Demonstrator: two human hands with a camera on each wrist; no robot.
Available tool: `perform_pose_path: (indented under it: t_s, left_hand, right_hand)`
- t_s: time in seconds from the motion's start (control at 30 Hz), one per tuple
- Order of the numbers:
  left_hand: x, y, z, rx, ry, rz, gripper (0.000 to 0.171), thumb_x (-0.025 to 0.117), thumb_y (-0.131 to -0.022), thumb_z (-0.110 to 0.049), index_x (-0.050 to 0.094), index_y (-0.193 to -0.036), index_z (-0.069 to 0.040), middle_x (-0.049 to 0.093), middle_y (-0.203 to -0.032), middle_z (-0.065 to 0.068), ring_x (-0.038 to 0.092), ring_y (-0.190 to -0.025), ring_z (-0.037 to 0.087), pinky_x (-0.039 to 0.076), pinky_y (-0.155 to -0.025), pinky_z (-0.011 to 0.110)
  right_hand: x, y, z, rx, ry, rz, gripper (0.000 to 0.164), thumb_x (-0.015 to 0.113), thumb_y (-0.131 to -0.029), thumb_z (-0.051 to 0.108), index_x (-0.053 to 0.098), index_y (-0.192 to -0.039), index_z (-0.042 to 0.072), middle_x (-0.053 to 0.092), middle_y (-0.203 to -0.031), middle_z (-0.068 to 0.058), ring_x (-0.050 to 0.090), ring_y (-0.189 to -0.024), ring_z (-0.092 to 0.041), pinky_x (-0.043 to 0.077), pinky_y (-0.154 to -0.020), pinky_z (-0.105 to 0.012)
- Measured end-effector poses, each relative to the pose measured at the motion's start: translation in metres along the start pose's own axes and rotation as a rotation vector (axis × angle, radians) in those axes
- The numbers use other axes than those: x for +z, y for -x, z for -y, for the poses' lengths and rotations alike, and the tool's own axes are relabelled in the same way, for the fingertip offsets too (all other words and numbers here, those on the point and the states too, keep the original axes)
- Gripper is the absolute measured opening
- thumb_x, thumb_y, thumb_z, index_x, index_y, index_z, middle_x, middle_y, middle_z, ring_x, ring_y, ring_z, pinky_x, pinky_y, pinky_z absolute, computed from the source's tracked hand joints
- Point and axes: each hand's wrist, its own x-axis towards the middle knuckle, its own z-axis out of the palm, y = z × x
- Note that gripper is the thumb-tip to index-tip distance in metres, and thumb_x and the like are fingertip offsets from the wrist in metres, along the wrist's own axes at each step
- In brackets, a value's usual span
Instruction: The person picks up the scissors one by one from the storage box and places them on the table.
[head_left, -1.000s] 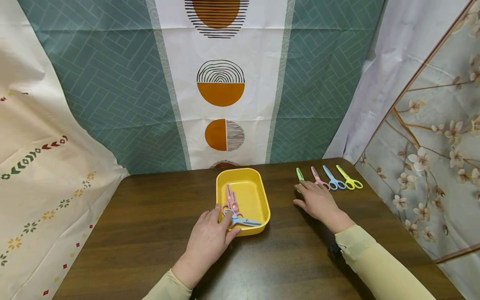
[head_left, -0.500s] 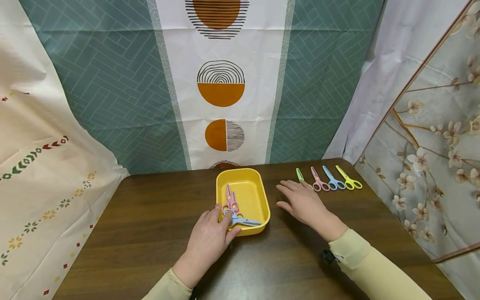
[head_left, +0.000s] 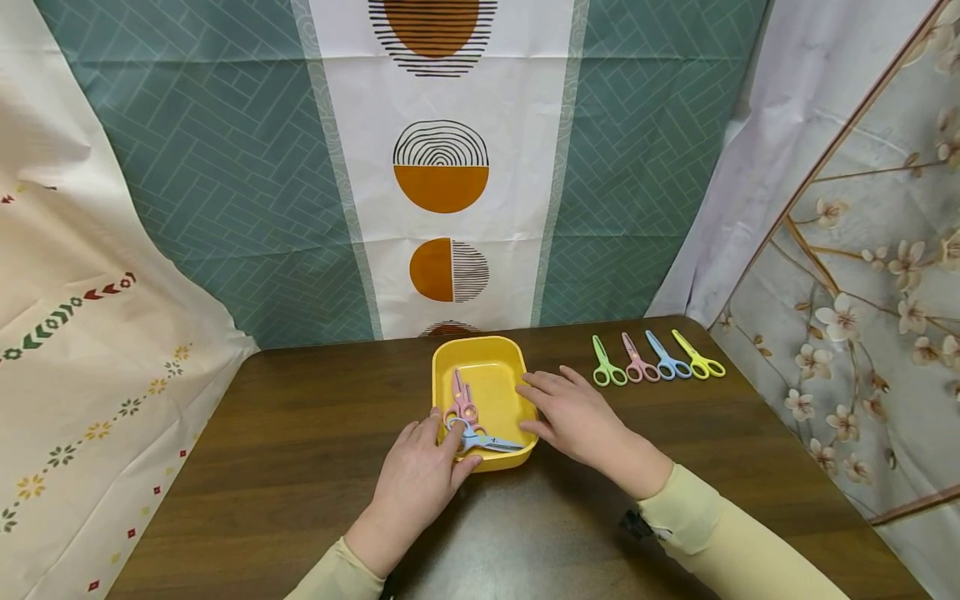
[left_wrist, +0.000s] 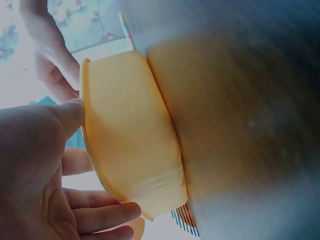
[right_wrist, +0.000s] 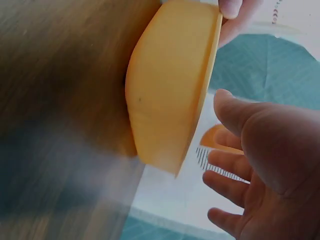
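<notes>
A yellow plastic tray (head_left: pixel 489 385) stands on the table in the head view. Inside it lie pink scissors (head_left: pixel 459 392) and blue scissors (head_left: pixel 491 443). My left hand (head_left: pixel 420 475) holds the tray at its near-left corner, with the thumb at the near rim and fingers over the left side. The left index finger overlaps the blue scissors' handles. At the tray's right rim hovers my right hand (head_left: pixel 577 421), fingers spread and holding nothing. The right wrist view shows a small gap between the right thumb (right_wrist: pixel 225 100) and the tray wall (right_wrist: pixel 167 85).
At the back right, green scissors (head_left: pixel 606 362), pink scissors (head_left: pixel 637 360), blue scissors (head_left: pixel 666 358) and yellow scissors (head_left: pixel 699 357) lie in a row. The dark wooden table (head_left: pixel 315 417) ends at a patterned curtain (head_left: pixel 450 275) behind.
My right hand has moved left from the row of scissors to the tray's right rim, uncovering the green scissors. The left hand and the tray have stayed put.
</notes>
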Motion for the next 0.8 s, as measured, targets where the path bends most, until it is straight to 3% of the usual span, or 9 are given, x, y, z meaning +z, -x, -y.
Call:
perform_pose_path:
  t_s: [0.23,0.8]
  left_hand:
    - [0.0,0.0,0.0,0.008,-0.005,-0.013,0.057,0.08,-0.099,-0.055,0.077,-0.126,-0.005,0.072,-0.125,0.029,0.074,-0.107,0.041,0.058,-0.104,0.055]
    - [0.002,0.0,0.001,0.021,-0.019,-0.035,0.056,0.081,-0.099,-0.054,0.077,-0.126,-0.005,0.071,-0.12,0.028,0.072,-0.098,0.039,0.059,-0.099,0.051]
  right_hand:
    - [0.003,-0.008,0.014,-0.077,0.012,0.008,0.06,0.084,-0.099,0.045,0.072,-0.145,0.009,0.068,-0.149,-0.011,0.063,-0.14,-0.03,0.038,-0.125,-0.062]
    - [0.013,-0.027,0.034,-0.128,-0.021,0.068,0.059,0.087,-0.096,0.046,0.074,-0.141,0.01,0.072,-0.143,-0.008,0.066,-0.135,-0.027,0.044,-0.121,-0.058]
